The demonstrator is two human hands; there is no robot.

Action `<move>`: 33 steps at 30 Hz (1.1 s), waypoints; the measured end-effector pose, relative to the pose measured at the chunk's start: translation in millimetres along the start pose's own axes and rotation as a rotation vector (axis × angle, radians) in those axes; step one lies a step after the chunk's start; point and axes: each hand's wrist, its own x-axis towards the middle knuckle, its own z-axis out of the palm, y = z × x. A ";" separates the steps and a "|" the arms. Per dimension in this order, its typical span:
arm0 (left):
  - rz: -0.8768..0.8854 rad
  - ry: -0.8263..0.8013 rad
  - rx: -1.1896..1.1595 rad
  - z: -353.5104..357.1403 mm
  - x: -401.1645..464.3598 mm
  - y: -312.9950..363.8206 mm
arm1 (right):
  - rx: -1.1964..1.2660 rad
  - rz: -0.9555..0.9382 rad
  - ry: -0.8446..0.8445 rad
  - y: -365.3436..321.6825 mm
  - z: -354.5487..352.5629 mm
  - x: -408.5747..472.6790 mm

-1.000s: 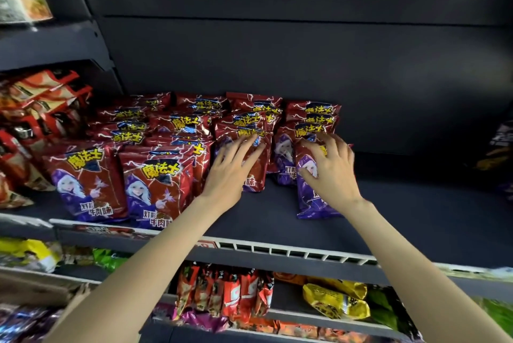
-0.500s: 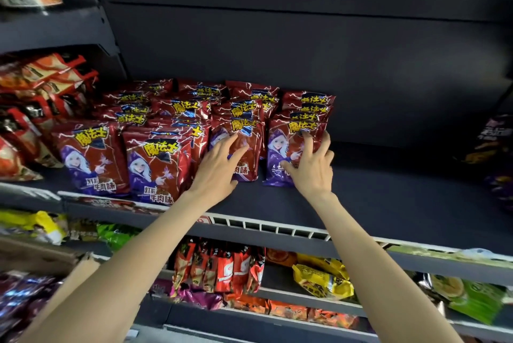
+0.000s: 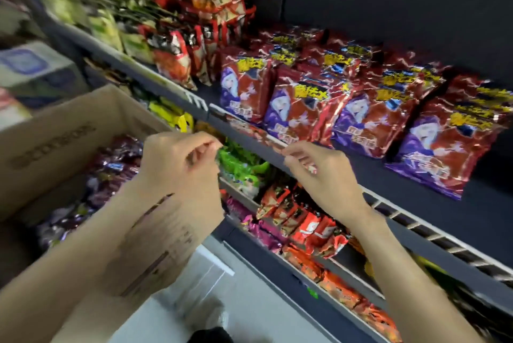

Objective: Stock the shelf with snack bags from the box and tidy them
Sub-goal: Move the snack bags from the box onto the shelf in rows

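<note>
Swinging toward the box point(image 3: 63, 131), we judge ourselves between loads: our left hand point(image 3: 180, 165) and right hand point(image 3: 319, 173) hang loosely curled, holding nothing, near the shelf point(image 3: 416, 234) lip. Next we need another grab from the bags in the box point(image 3: 111, 167), low left. Red snack bags point(image 3: 361, 109) already line the dark shelf, leaving bare board rightward, more stocked tiers above and below.

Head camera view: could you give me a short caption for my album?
Both empty hands, left and right, hover between the snack-filled cardboard box and the stocked shelf.

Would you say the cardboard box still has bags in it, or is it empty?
Not empty: the open cardboard box shows shiny purple bags inside.
</note>
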 end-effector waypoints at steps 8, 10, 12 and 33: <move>-0.582 -0.504 0.232 -93.1 -150.9 -175.8 | -0.029 -0.288 -0.564 -94.4 169.0 102.2; -0.675 -0.619 0.271 -92.4 -179.1 -209.3 | -0.095 -0.315 -0.675 -105.7 222.6 126.6; -0.667 -0.802 0.330 -86.1 -204.3 -240.6 | -0.156 -0.316 -0.767 -111.1 277.5 144.7; -0.990 -0.721 -0.278 13.5 -293.4 -331.2 | -0.806 -0.501 -0.872 -94.8 489.5 133.3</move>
